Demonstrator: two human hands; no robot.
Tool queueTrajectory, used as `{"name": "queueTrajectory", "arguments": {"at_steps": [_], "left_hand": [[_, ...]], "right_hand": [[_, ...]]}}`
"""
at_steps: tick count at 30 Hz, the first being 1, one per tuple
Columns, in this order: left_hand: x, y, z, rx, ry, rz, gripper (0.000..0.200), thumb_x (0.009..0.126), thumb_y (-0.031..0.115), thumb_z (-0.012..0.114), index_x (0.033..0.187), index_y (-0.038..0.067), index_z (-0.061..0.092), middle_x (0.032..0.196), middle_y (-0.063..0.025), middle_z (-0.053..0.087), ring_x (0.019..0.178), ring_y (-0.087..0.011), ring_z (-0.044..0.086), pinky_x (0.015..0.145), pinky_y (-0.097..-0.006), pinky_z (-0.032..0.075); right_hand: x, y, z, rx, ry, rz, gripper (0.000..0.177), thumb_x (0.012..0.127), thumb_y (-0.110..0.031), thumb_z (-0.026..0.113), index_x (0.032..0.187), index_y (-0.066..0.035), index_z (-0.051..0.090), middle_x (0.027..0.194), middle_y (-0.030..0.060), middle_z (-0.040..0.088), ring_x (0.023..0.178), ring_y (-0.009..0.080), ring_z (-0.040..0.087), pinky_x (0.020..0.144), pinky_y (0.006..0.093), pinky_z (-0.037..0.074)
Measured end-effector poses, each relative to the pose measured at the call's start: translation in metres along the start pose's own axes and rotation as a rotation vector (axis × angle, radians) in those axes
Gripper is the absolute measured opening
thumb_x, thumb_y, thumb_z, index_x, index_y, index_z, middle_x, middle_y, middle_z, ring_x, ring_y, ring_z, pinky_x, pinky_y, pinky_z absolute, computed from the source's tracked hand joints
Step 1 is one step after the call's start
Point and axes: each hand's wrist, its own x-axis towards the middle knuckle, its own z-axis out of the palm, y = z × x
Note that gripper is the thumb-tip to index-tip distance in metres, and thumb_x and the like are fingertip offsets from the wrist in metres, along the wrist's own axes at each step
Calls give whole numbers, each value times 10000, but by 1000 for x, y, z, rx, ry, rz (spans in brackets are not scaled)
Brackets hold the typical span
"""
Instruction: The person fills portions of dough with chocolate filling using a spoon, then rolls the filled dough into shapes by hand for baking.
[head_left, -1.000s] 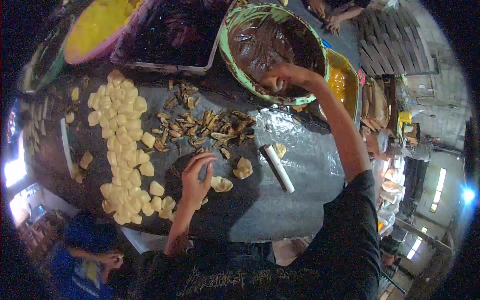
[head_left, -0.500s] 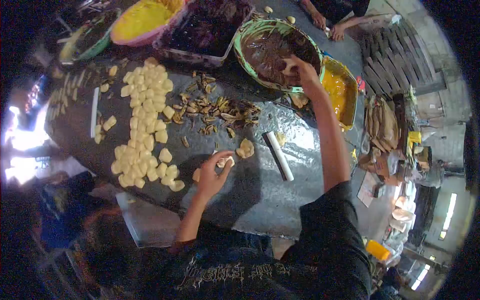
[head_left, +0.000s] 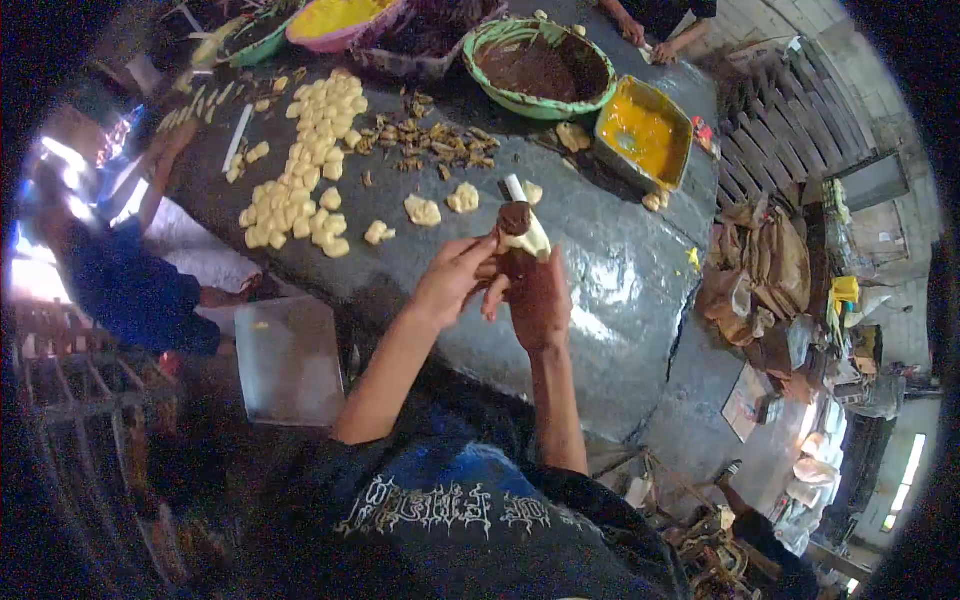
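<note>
Above the near part of the table, my two hands meet around a flattened dough piece [head_left: 532, 240] with a lump of brown chocolate-coloured filling [head_left: 515, 217] on it. My left hand [head_left: 455, 282] has its fingers closed at the left edge, next to the filling. From the right and below, my right hand [head_left: 542, 300] grips the dough, its fingers partly hidden. Just behind stands out the end of a white rolling stick [head_left: 515, 187], the rest covered by the dough and hands. Flattened dough pieces [head_left: 422, 209] lie to the left.
Many dough balls [head_left: 300, 185] and banana-like brown slices [head_left: 425, 140] lie on the dark table [head_left: 400, 285]. Behind stand a green bowl of brown filling [head_left: 540, 75] and a yellow-filled tray [head_left: 645, 135]. One co-worker [head_left: 140, 260] is at left, another person's hands [head_left: 660, 45] at the far side.
My right hand has come back from the bowl of brown filling. Both hands now meet on dough bearing a brown lump. The view has shifted, and a co-worker shows at left.
</note>
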Motion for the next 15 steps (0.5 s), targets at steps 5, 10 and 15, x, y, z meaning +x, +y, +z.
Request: {"name": "queueTrajectory", "arguments": {"at_steps": [5, 10, 15], "left_hand": [[-28, -35, 28, -424, 386, 149, 214, 1032, 184, 554, 1080, -15, 617, 971, -149, 705, 944, -232, 703, 905, -357, 595], [-18, -60, 13, -533, 185, 399, 289, 1048, 147, 454, 1205, -62, 576, 1188, -174, 660, 1107, -277, 659, 1011, -409, 552], [-29, -49, 3, -789, 77, 507, 297, 1047, 89, 419, 1263, -53, 566, 1245, -182, 651, 1105, -259, 675, 971, -380, 585]], "right_hand": [[-40, 2, -25, -659, 146, -106, 645, 1077, -513, 302, 1054, 37, 638, 878, 150, 701, 640, 239, 619, 636, 361, 492], [-50, 1, -10, -1173, 156, -374, 415, 1056, -316, 481, 899, 34, 638, 744, 162, 596, 690, 248, 557, 641, 402, 436], [-40, 4, -6, -1034, 74, -338, 357, 1048, -281, 495, 1111, 12, 690, 881, 177, 677, 767, 245, 634, 738, 382, 485]]}}
